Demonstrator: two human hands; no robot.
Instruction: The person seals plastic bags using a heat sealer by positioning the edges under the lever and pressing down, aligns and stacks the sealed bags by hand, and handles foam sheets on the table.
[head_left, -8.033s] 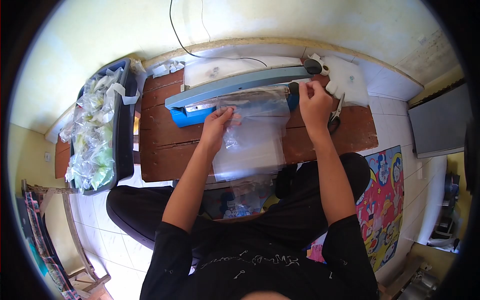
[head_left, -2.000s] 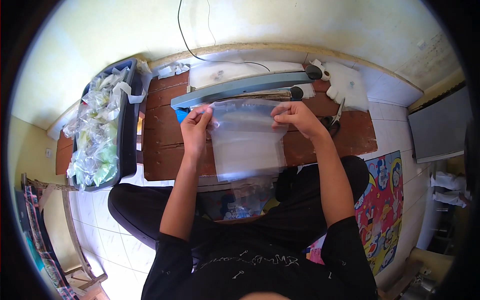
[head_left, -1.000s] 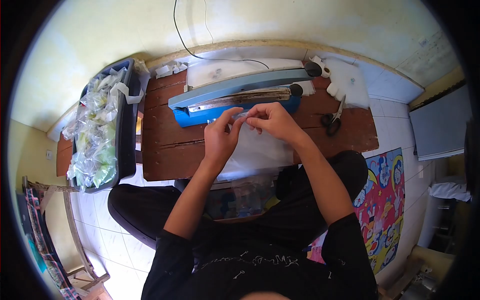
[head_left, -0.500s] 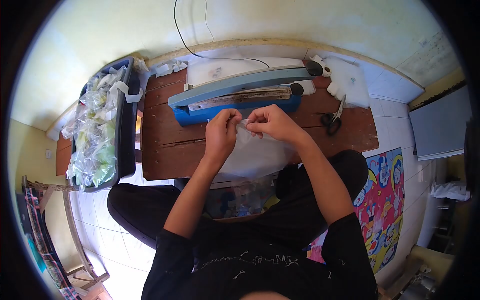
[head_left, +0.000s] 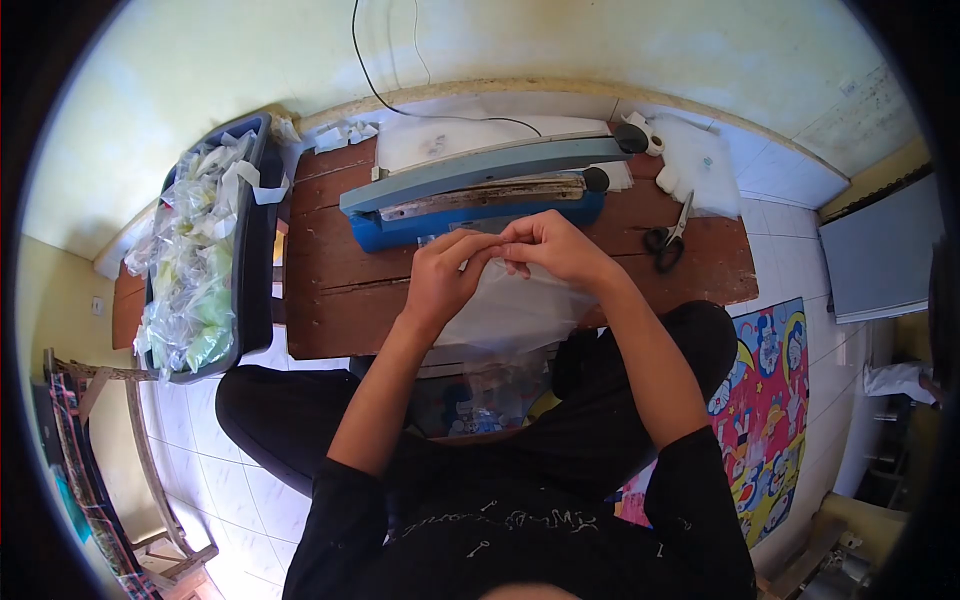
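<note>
A clear plastic bag (head_left: 515,310) hangs down from my fingers over the front edge of the wooden table. My left hand (head_left: 445,275) pinches its top edge, with the fingers reaching across to the other hand. My right hand (head_left: 553,250) grips the same edge, and the fingertips of both hands meet there, partly hiding the plastic. Just beyond my hands stands a blue heat sealer (head_left: 385,235), its long grey arm (head_left: 480,170) raised at a slant above the base.
Black-handled scissors (head_left: 667,240) lie on the brown table (head_left: 335,295) at the right. Behind the sealer are stacked plastic sheets (head_left: 425,140), with more clear bags (head_left: 700,165) at the right. A dark crate (head_left: 258,260) of filled bags stands left. A cable (head_left: 375,85) runs down the wall.
My left hand has shifted its fingers rightward to meet the fingertips of my right hand at the bag's edge. The right hand has barely moved.
</note>
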